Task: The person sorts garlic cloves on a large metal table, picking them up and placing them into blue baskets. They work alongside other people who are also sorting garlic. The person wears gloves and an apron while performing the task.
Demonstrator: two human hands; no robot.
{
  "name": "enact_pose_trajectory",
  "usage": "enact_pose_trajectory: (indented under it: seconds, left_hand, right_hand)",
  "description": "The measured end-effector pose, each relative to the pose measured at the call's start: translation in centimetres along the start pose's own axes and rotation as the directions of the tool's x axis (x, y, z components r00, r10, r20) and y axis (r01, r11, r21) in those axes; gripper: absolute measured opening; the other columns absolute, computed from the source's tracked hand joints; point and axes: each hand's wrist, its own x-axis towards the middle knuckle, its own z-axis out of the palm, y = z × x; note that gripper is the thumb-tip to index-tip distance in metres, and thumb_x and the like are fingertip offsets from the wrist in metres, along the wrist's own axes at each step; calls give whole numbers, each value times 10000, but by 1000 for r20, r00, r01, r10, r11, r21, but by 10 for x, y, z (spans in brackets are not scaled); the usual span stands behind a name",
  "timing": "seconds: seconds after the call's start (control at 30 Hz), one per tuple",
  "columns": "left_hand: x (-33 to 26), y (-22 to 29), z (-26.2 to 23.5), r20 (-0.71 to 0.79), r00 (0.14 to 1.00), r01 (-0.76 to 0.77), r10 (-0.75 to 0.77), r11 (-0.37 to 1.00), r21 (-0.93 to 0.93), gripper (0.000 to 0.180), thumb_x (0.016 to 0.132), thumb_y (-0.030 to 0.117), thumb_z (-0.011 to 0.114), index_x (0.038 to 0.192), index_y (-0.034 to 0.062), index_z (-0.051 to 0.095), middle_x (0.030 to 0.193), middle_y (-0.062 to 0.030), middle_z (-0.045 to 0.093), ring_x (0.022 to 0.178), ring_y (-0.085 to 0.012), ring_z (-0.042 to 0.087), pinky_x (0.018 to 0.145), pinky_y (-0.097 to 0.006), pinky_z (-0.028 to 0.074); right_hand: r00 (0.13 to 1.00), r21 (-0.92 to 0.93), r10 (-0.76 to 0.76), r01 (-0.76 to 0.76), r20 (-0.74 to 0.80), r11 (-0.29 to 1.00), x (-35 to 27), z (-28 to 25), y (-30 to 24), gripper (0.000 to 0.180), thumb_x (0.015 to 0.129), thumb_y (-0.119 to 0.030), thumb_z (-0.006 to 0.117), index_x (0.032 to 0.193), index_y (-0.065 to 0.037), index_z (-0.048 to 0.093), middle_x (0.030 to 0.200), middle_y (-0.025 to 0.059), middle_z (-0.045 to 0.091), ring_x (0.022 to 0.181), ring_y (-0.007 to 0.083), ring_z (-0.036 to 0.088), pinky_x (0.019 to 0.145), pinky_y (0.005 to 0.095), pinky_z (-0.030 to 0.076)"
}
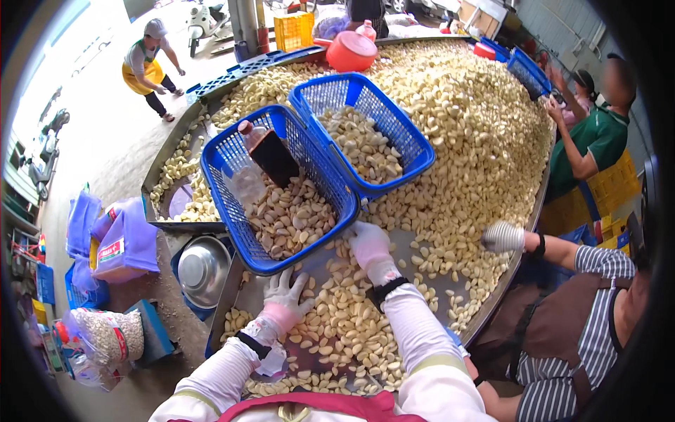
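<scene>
Peeled garlic cloves [344, 320] lie scattered on the metal tabletop in front of me. My left hand [283, 304], in a white and pink glove, rests open on them with its fingers spread, just below the near blue basket [281, 265]. My right hand [370, 246], gloved alike, is at that basket's right corner; its fingers are bunched toward the rim, and whether they grip it is unclear. Inside the near basket are darker garlic cloves, a clear plastic bag and a bottle [273, 156] of dark liquid. A second blue basket [427, 156] with cloves stands against it, farther back.
A large garlic heap [464, 119] covers the far and right table. At right, a person's gloved hand [503, 237] reaches over the edge; another person in green [605, 151] stands beyond. A red basin [351, 53] sits at the back. Left of the table is a steel bowl [204, 271].
</scene>
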Motion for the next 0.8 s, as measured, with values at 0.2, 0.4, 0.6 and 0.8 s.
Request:
enact_pose_trajectory:
  seconds: [0.2,0.4,0.6,0.8]
  left_hand:
    - [-7,-8,4,-62,998,3,-2,1000,17,704,792,495,726,1409,212,541,1528,-219,356,1411,-460,322,1097,-615,327]
    - [-5,29,-7,-43,998,39,-39,999,-14,687,863,523,667,1462,231,501,1525,-194,376,1403,-435,326,1123,-587,276]
    - [-19,58,-4,170,952,-271,253,959,88,718,856,602,642,1478,279,486,1581,-162,329,1446,-477,267,1147,-643,255]
    - [-64,-34,-51,217,945,217,-244,966,144,754,808,527,740,1459,226,507,1475,-218,417,1355,-451,404,1078,-595,376]
  right_hand:
    - [945,302,-87,-14,317,953,-15,-90,-6,199,815,-212,690,932,-76,777,834,119,755,825,255,727,784,355,559]
    - [970,386,138,-53,-198,921,35,-141,43,435,915,-214,714,1250,52,632,1017,153,749,863,224,698,809,335,556]
    - [849,-417,143,98,509,904,-30,-36,-22,1094,815,-693,651,1632,-154,162,1694,193,56,1539,464,92,1207,642,164]
    - [817,-484,55,286,575,827,-158,-77,-12,1198,571,-474,939,1578,-282,318,1648,213,210,1227,397,554,973,454,527]
